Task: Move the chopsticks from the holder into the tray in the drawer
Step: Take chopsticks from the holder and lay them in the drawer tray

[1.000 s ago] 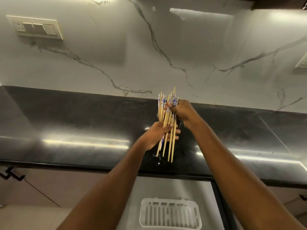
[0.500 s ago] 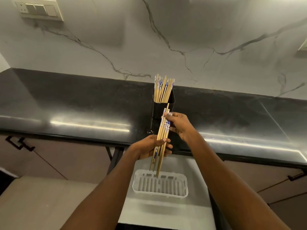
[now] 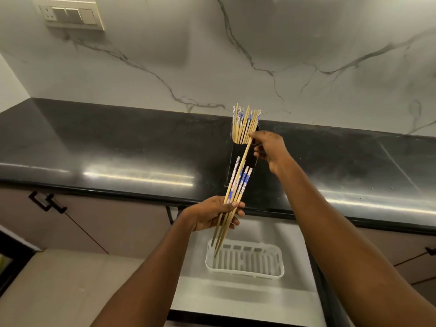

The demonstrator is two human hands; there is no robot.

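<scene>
A black holder (image 3: 236,156) stands on the dark counter with several wooden chopsticks (image 3: 244,123) with blue-patterned tops upright in it. My left hand (image 3: 212,214) is shut on a bundle of chopsticks (image 3: 237,185), held slanted above the open drawer, tips pointing down toward the white slotted tray (image 3: 245,261). My right hand (image 3: 269,149) is at the holder's right side, fingers pinching one chopstick (image 3: 247,147) that slants down into the bundle. The tray holds nothing.
The open drawer (image 3: 236,293) has a pale floor and dark sides. The black counter (image 3: 118,149) runs left to right below a marble wall. A switch plate (image 3: 70,15) is at the upper left. Cabinet handles (image 3: 47,202) stick out at the left.
My right hand went up from the bundle to the holder's rim and pinched one more chopstick. The left hand keeps its bundle over the drawer. The camera tilted down slightly.
</scene>
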